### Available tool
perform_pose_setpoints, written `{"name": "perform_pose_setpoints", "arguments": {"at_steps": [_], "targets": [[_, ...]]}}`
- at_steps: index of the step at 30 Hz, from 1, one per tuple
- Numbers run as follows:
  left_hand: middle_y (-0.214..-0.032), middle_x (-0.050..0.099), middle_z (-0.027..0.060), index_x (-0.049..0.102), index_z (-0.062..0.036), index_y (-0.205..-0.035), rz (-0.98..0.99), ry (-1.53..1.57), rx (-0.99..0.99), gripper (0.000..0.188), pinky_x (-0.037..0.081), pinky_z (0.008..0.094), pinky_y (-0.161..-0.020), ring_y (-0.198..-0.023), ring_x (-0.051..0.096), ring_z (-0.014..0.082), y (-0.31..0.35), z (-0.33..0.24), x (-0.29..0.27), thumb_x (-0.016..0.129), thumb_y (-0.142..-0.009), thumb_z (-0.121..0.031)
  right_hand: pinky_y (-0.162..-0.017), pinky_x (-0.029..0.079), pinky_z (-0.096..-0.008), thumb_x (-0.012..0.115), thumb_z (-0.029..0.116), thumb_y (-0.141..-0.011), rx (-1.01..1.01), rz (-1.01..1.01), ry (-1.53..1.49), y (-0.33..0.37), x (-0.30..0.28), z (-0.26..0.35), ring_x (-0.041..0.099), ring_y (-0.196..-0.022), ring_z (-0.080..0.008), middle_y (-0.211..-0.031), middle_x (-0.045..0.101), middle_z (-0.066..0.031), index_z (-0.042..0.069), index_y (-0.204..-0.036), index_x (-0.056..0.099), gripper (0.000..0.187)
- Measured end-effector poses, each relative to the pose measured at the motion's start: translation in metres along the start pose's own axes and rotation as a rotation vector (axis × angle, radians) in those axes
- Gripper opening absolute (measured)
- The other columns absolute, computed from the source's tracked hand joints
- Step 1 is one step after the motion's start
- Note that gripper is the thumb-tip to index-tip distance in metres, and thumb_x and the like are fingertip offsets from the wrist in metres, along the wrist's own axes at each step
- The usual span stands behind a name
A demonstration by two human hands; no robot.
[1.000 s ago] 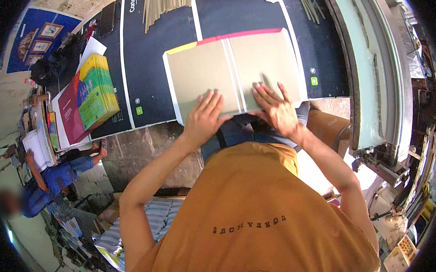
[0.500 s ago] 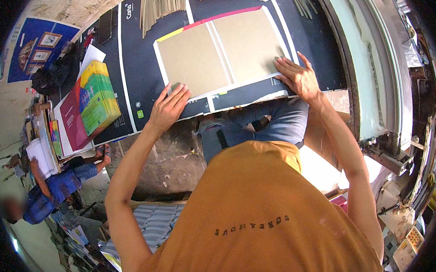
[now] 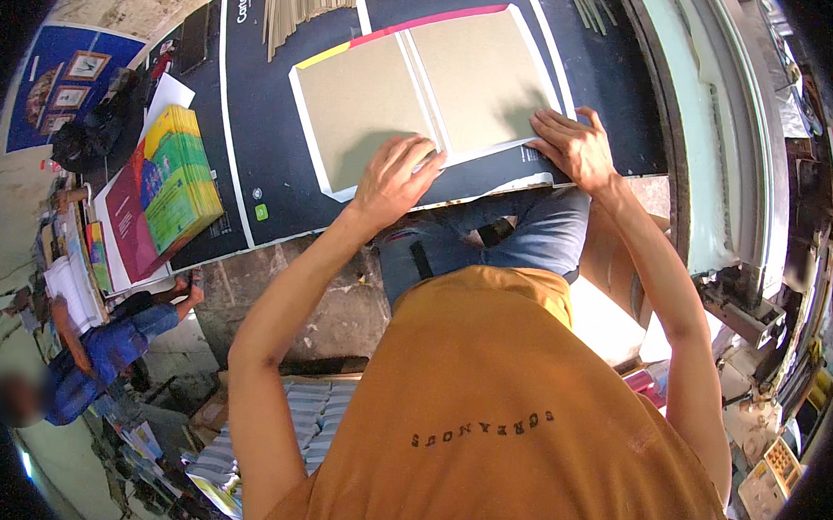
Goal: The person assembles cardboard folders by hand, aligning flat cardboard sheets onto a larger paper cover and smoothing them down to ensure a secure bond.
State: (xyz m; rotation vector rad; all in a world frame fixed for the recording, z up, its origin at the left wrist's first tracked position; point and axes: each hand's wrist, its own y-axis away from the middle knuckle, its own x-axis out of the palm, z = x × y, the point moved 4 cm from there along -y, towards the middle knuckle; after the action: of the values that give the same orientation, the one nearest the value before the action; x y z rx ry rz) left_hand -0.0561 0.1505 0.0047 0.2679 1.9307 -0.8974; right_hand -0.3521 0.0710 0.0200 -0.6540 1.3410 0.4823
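An unfolded book cover (image 3: 378,98) lies on the dark tabletop: two grey-brown boards on a white-edged paper sheet, with a narrow gap and strip between them. Along its far edge runs a folded yellow, red and magenta band. My left hand (image 3: 397,179) rests on the near edge of the left board, close to the spine gap. Its fingers are curled and pressed together; whatever may be under them is hidden. At the near right corner of the right board, my right hand (image 3: 578,151) lies with fingers stretched out, pressing on board and margin.
Grey-brown board strips (image 3: 302,9) lie at the far side. A stack of green and yellow booklets (image 3: 180,186) stands on a maroon sheet (image 3: 131,231) at the left. A metal-framed machine (image 3: 715,134) borders the right. Another person in blue (image 3: 100,366) sits at lower left.
My left hand has slid right along the near edge towards the spine gap, and its fingers went from flat to curled. My right hand stays at the near right corner.
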Motion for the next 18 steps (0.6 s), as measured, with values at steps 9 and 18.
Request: {"name": "perform_pose_setpoints", "arguments": {"at_steps": [9,18], "targets": [[-0.119,0.062,0.009,0.071,-0.0086,-0.116,0.066,-0.099,-0.014,0.03,0.053,0.0447,-0.09,-0.103,0.063,0.0292,-0.009,-0.006,-0.001,0.074,-0.086,-0.011,-0.099,0.049,-0.0403,0.073,0.046,-0.089,-0.11,-0.198,0.019,-0.015,0.008,0.04,0.065,-0.12,-0.0245,-0.127,0.071,-0.01,0.006,-0.121,0.07,0.051],[-0.148,0.049,0.0209,0.054,0.0039,-0.14,0.005,0.076,-0.337,0.062,0.044,0.0533,-0.108,-0.134,0.051,0.0409,-0.024,-0.001,-0.005,0.073,-0.094,-0.034,-0.088,0.055,-0.0452,0.087,0.06,-0.059,0.077,0.325,-0.113,-0.103,0.014,0.034,0.071,-0.098,-0.0355,-0.1,0.067,-0.0133,0.003,-0.104,0.067,0.076]]}}
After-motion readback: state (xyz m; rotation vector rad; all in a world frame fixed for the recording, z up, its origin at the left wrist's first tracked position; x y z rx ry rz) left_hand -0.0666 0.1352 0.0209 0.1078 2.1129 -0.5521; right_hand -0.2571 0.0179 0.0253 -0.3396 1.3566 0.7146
